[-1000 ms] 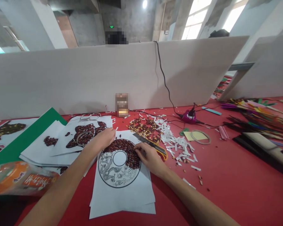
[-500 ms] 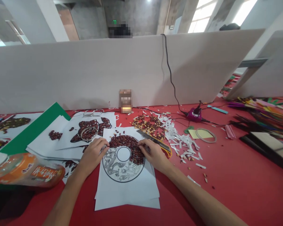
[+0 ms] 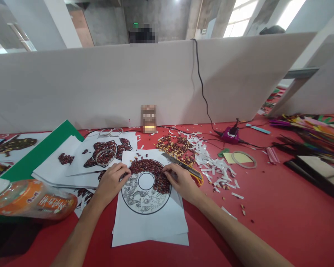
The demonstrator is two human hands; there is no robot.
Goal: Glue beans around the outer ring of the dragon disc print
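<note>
A white sheet point(image 3: 149, 222) printed with a round dragon ring point(image 3: 140, 196) lies before me. Dark red beans point(image 3: 150, 168) cover the ring's upper half. My left hand point(image 3: 111, 181) rests at the ring's left edge, fingers curled with their tips at the beans. On the ring's right side my right hand point(image 3: 180, 181) has its fingers bent and pinched at the bean layer. What the fingertips hold is too small to see. A utility knife point(image 3: 183, 166) lies just beyond my right hand.
A pile of loose beans point(image 3: 176, 146) and white paper scraps point(image 3: 211, 163) lie behind right. More bean pictures point(image 3: 100, 154) and a green sheet point(image 3: 36, 155) sit left, with an orange bottle point(image 3: 30, 202) lying near. A tape ring point(image 3: 243, 159) and glue gun point(image 3: 230, 134) lie right.
My left hand has drawn back from the top of the ring to its left edge. The right hand stays at the right side. The view has shifted slightly.
</note>
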